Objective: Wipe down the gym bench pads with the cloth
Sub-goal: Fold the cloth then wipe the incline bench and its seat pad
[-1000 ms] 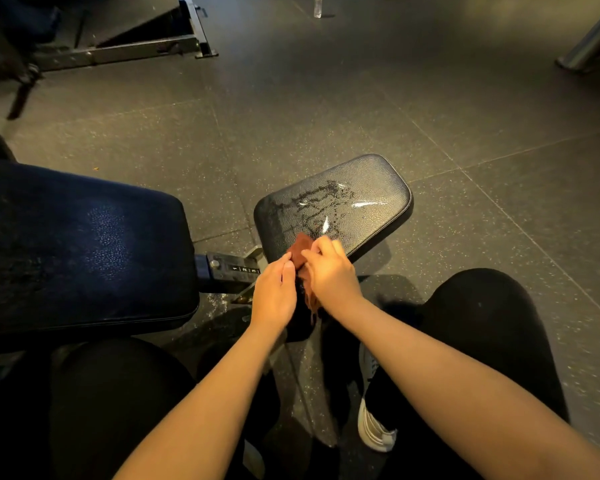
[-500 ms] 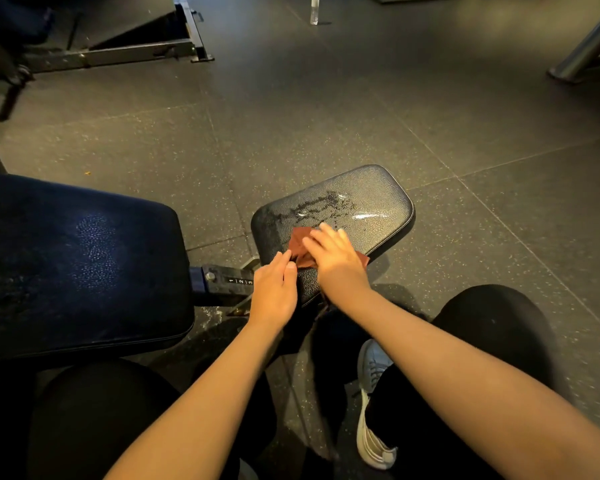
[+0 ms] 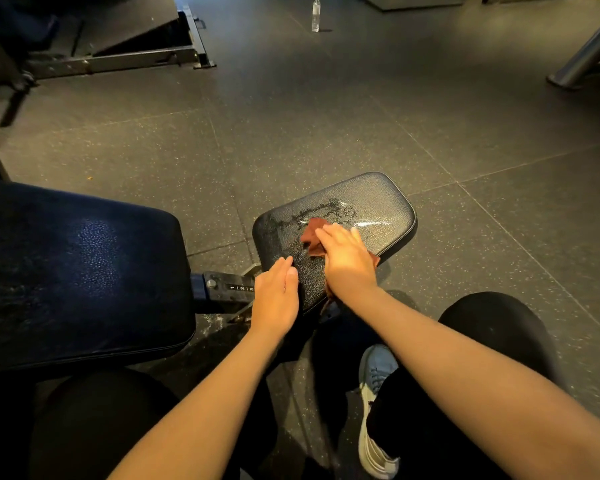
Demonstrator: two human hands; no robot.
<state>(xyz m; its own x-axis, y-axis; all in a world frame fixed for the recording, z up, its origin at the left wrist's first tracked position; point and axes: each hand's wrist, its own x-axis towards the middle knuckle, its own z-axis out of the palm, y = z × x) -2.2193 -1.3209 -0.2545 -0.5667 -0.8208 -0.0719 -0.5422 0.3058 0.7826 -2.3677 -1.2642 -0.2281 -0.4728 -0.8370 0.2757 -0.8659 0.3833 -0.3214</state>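
Here is the brown cloth (image 3: 311, 237), lying on the small seat pad (image 3: 378, 204) near its middle, pinned under the right hand (image 3: 347, 259). That hand's fingers are straight and spread, and the palm presses flat rather than clutching. The left hand (image 3: 274, 299) lies flat on the pad's near left edge, fingers straight and holding nothing; it looks like a brace.

The cloth looks light, limp and quick to bunch, so a flat palm on top seems the right hold. A tail of it appears to hang off the near edge below the wrist and could drag. The pad is firm pebbled vinyl, and wet streaks (image 3: 326, 209) glisten just beyond the cloth, so it is probably slick there.

To the left is the big back pad (image 3: 77, 271), apart from the seat pad and joined to it by a numbered adjustment bracket (image 3: 231, 289). That gap looks likely to snag a loose corner. The person's white shoe (image 3: 374, 420) sits near on the rubber floor (image 3: 326, 116). A water bottle (image 3: 315, 13) stands far off, and a machine frame (image 3: 136, 60) sits far left, both well clear. Nothing sits on the seat pad ahead of the cloth.
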